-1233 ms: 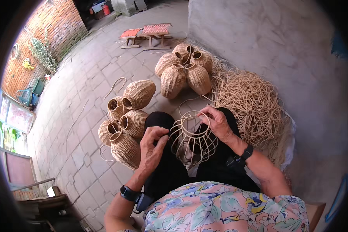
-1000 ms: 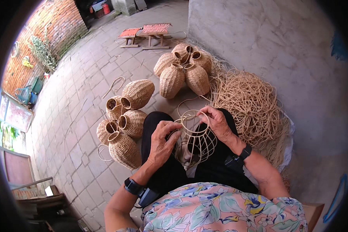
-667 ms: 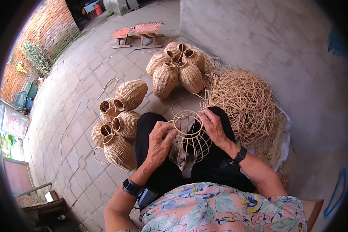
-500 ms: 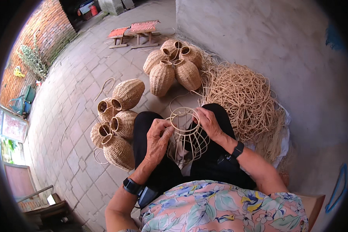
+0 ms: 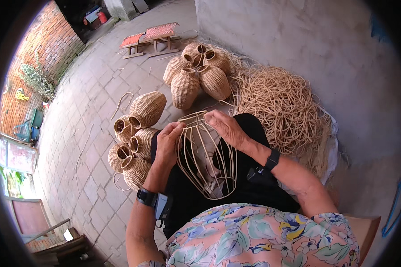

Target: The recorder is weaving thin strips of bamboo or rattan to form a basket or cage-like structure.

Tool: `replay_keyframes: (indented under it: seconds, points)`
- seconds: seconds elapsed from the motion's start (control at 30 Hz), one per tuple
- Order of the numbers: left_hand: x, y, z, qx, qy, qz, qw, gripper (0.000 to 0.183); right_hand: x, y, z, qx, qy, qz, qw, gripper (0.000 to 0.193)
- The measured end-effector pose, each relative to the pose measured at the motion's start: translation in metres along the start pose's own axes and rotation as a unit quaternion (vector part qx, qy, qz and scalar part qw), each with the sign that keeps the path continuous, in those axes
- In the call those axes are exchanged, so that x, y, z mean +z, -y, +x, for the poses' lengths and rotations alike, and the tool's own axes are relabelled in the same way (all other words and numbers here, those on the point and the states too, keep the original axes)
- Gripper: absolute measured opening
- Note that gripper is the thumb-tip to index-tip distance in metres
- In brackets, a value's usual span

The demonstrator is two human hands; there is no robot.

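Frame [image 5: 203, 153] between hands [image 5: 167, 144]; baskets [image 5: 148, 109] left and ahead; cord heap [image 5: 276, 109] right.

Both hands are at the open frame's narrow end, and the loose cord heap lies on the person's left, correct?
Wrong side: the loose cord heap lies on the person's right, the head view shows. The left hand and right hand are at the open frame's narrow end.

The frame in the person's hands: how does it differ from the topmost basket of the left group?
The frame has open gaps between its ribs; the basket has a dense woven wall. The frame is held near its rim by the left hand and right hand; the basket rests on the paving. Both are straw-coloured and narrow toward a round mouth.
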State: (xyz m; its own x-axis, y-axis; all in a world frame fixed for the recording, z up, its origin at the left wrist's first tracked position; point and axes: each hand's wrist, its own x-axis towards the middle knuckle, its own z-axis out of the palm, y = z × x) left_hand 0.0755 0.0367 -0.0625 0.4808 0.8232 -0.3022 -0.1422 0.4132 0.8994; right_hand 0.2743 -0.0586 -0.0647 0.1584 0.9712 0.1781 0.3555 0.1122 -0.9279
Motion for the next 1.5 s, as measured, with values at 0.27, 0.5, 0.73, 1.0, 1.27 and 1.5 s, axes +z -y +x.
replay_keyframes:
  seconds: [0.27,0.5,0.73,1.0,1.27,1.5]
  points:
    - [0.003,0.021,0.014,0.049,-0.026,0.08,0.995,0.017,-0.011,-0.024,-0.033,0.017,-0.02,-0.098,0.995,0.041]
    - [0.007,0.015,0.003,0.19,-0.074,0.252,0.946,0.023,0.001,-0.032,-0.034,0.11,-0.065,0.005,0.992,0.05]
    - [0.033,-0.032,-0.019,0.373,-0.061,0.433,0.818,0.021,0.007,-0.008,-0.04,0.019,-0.081,-0.037,0.996,0.048]
    - [0.052,-0.052,-0.041,0.332,0.017,0.508,0.795,0.016,-0.023,0.016,-0.051,-0.09,-0.014,-0.066,0.994,0.058]
    - [0.053,-0.051,-0.045,0.33,-0.011,0.5,0.801,0.012,-0.165,-0.142,-0.072,0.274,-0.334,0.088,0.898,0.017]
    - [0.043,-0.064,-0.042,0.311,-0.019,0.548,0.776,0.017,-0.199,-0.257,-0.074,0.225,-0.435,0.264,0.831,0.032]
